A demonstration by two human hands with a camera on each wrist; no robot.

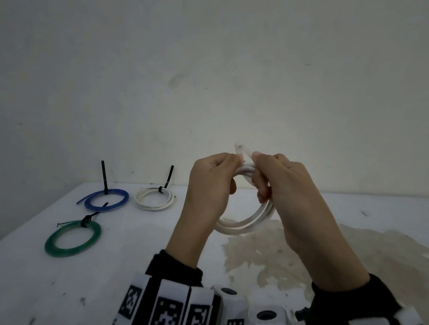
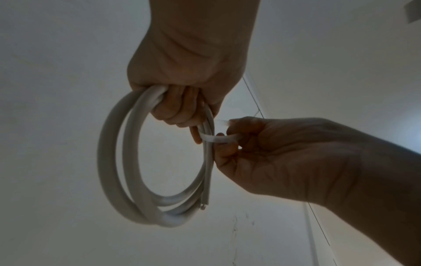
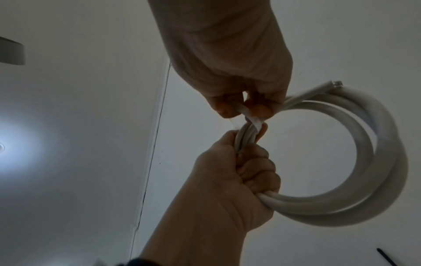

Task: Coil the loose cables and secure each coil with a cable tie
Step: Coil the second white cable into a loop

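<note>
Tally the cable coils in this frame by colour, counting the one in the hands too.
White: 2, one on the table and one held in both hands
Blue: 1
Green: 1
Total: 4 coils

White table (image 1: 141, 274) – stained, w/ blue coil (image 1: 107, 199), white coil (image 1: 154, 198), green coil (image 1: 73, 238)

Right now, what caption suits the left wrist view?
Left hand grips coiled white cable; right hand wraps translucent white tie around it.

White cable coil (image 1: 249, 219) — others blue (image 1: 107, 199), green (image 1: 72, 238), white (image 1: 154, 198) — black ties (image 1: 105, 176), black-and-white patterned wristbands (image 1: 169, 315).
</note>
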